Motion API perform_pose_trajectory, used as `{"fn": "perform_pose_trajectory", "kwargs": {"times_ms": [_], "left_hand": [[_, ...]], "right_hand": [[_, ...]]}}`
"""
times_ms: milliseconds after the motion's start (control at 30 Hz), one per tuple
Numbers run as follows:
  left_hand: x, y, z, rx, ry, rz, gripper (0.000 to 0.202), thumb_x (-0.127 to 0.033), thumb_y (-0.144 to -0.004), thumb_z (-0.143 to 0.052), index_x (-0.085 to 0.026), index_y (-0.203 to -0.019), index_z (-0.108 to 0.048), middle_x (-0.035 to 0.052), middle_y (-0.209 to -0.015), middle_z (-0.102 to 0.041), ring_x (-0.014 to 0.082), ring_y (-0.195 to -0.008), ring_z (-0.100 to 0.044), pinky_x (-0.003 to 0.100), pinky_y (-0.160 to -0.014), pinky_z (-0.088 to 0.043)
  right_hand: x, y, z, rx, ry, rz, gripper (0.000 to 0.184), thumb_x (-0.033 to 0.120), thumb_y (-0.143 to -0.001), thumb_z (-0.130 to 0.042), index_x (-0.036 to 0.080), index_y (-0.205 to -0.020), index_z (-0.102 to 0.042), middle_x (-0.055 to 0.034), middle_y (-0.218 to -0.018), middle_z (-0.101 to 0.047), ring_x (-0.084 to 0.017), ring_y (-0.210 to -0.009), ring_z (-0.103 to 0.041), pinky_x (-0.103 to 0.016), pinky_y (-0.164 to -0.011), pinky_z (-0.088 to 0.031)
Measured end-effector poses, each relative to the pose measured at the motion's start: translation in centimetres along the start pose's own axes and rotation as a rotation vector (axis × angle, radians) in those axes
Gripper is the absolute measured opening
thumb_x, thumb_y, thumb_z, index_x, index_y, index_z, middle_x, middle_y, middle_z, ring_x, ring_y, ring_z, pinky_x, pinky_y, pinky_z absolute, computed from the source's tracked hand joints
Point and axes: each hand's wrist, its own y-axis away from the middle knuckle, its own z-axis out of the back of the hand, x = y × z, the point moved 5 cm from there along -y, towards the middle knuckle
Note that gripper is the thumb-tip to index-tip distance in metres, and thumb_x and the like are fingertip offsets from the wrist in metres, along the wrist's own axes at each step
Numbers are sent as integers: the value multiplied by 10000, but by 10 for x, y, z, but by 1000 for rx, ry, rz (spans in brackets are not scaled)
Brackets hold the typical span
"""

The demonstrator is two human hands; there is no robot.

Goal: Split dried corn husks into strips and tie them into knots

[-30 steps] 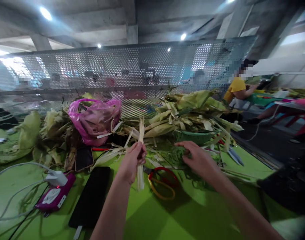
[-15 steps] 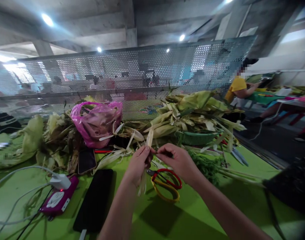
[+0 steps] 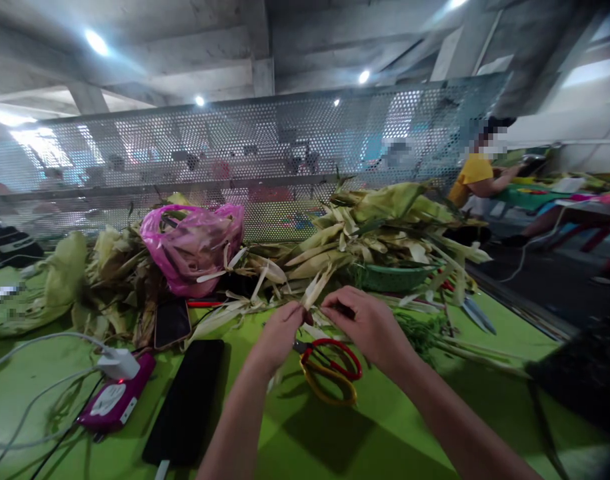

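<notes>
A pale strip of corn husk [image 3: 317,285] rises from the pinched fingers of my left hand [image 3: 285,327], and its loose end hangs below the palm. My right hand [image 3: 359,317] is close by on the right, thumb and fingertips pressed together; what lies between them is too small to make out. Under the hands, scissors [image 3: 329,370] with one red and one yellow handle lie on the green table [image 3: 265,427]. Beyond my right hand sits a bunch of thin green strands [image 3: 419,330], partly hidden by the wrist.
Husks [image 3: 385,213] are heaped on a green basin [image 3: 392,277]. Left of it stand a pink plastic bag [image 3: 192,247], a phone [image 3: 172,323], a black power bank [image 3: 187,400] and a purple power strip [image 3: 117,393] with cables. A perforated metal screen [image 3: 285,153] runs behind. A person [image 3: 477,173] sits at far right.
The husk strip now leans to the right instead of standing upright. Both hands have shifted slightly right, and the right fingertips have moved a little away from the left ones.
</notes>
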Motion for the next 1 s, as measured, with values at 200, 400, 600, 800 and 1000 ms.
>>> {"fn": "perform_pose_trajectory", "kwargs": {"times_ms": [200, 400, 600, 800, 1000], "left_hand": [[-6, 4, -1, -39, -568, -195, 226, -157, -834, -455, -202, -651, -580, 29, -679, -546, 173, -659, -455, 275, -648, -282], [-4, 16, -19, 334, -522, -215, 200, -158, -789, -521, -211, -633, -634, 47, -705, -613, 168, -635, -499, 276, -630, -329], [-20, 29, -28, 629, -79, -63, 254, -373, -855, -526, -188, -788, -686, 37, -724, -579, 144, -649, -477, 244, -600, -347], [-9, 11, -8, 135, 366, 83, 288, -445, -812, -590, -169, -731, -580, -38, -626, -391, 83, -541, -303, 214, -528, -248], [-3, 3, -1, -78, 235, 73, 271, -400, -852, -515, -179, -696, -538, -53, -578, -335, 101, -530, -270, 234, -523, -213]], "right_hand": [[14, 2, 11, 104, 223, 210, 93, 239, -844, -614, 236, -773, -674, -26, -734, -668, -214, -835, -559, -339, -776, -369], [0, 2, 15, 292, -97, 20, 95, 247, -845, -597, 220, -800, -676, -4, -767, -663, -145, -698, -591, -250, -639, -413], [-15, 0, 14, 289, -368, -85, 143, 336, -797, -641, 203, -772, -687, -14, -758, -637, -152, -699, -582, -254, -641, -445], [-5, 1, 0, 136, -304, -48, 196, 347, -846, -593, 193, -746, -665, -8, -715, -597, -152, -687, -552, -252, -635, -431], [2, 6, -8, 56, -216, 8, 196, 347, -879, -572, 204, -824, -694, -16, -712, -600, -157, -665, -566, -248, -605, -430]]}}
